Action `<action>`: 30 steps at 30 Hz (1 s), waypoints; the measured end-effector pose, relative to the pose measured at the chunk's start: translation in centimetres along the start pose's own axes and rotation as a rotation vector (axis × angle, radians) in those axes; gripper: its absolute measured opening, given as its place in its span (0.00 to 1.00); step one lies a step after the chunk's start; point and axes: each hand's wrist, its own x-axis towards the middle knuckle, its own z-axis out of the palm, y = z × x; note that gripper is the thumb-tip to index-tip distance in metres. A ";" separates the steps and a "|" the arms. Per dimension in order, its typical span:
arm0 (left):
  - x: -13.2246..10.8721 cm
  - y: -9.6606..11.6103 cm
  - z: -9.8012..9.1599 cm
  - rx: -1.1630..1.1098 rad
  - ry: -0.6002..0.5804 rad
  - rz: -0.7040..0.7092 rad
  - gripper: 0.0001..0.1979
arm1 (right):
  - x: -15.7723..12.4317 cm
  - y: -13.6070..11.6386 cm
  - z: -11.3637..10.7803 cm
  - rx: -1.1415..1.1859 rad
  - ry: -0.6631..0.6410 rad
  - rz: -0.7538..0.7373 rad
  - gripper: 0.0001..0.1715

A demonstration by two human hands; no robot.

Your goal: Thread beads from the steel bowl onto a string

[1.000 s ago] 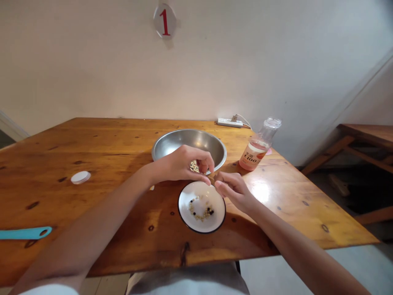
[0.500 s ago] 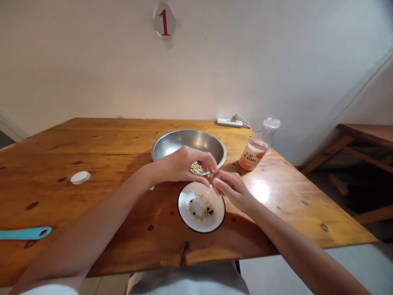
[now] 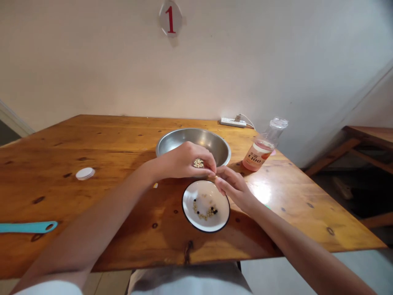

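Seemingly, in the head view, a tiny pale bead-like piece (image 3: 215, 177) is pinched between the closed fingertips of the left hand (image 3: 184, 162) and right hand (image 3: 237, 191), above the far rim of the round white dark-rimmed dish (image 3: 188, 205); if either pinch were loosened, it could be dropped.

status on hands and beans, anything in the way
Left hand, right hand: fingertips close together by white dish's far rim, grip unclear. Pale and black beans in dish. Steel bowl beyond left hand, bottle off right.
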 end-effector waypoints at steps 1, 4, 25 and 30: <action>0.0 0.0 0.1 0.008 -0.006 0.005 0.05 | 0.0 0.0 0.0 -0.002 0.008 0.000 0.15; 0.1 0.0 0.2 0.028 -0.010 0.017 0.04 | 0.1 -0.1 -0.2 -0.026 0.016 -0.002 0.15; -1.5 0.2 -3.5 0.116 0.098 -0.196 0.09 | 0.4 0.0 0.1 -0.369 -0.212 -0.214 0.21; -1.3 -0.1 -3.1 0.118 0.056 -0.150 0.07 | 0.2 -0.3 -0.1 -0.177 -0.118 -0.089 0.23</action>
